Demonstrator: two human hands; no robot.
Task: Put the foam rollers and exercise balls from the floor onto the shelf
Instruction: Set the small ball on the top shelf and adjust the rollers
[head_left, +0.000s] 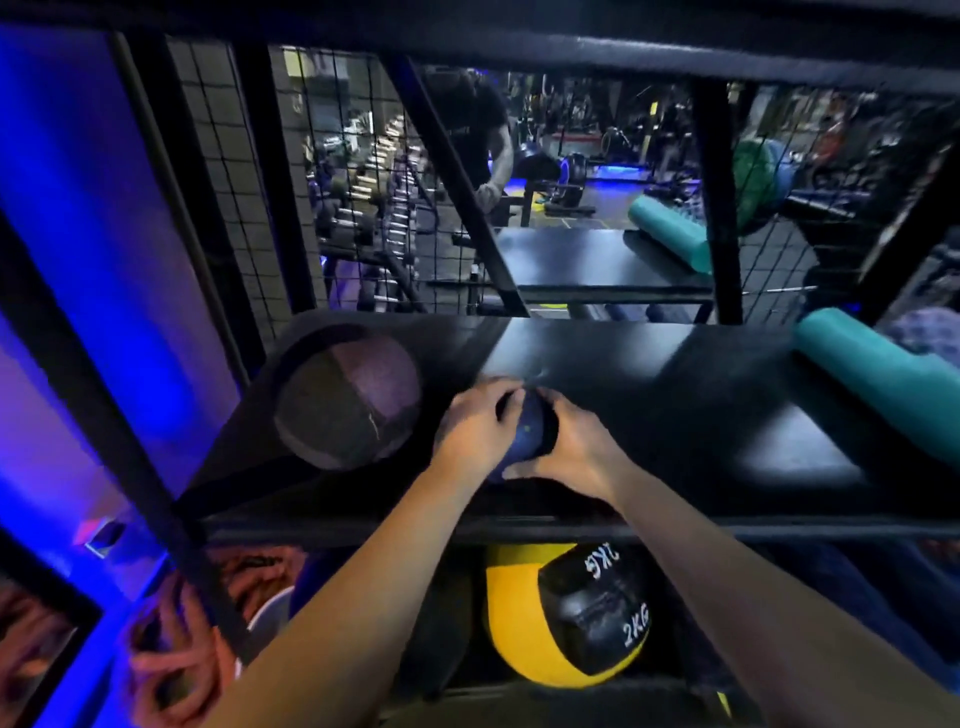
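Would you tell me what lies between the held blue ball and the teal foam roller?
Only bare shelf, per the head view, separates blue ball and teal foam roller.

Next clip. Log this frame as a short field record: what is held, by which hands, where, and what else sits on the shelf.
held: small dark blue ball
hands: left hand and right hand grip it, one on each side
place: over the black shelf; contact with the shelf cannot be told
left of it: large dark ball on the same shelf
right end: teal foam roller
level below: yellow and black 2KG ball
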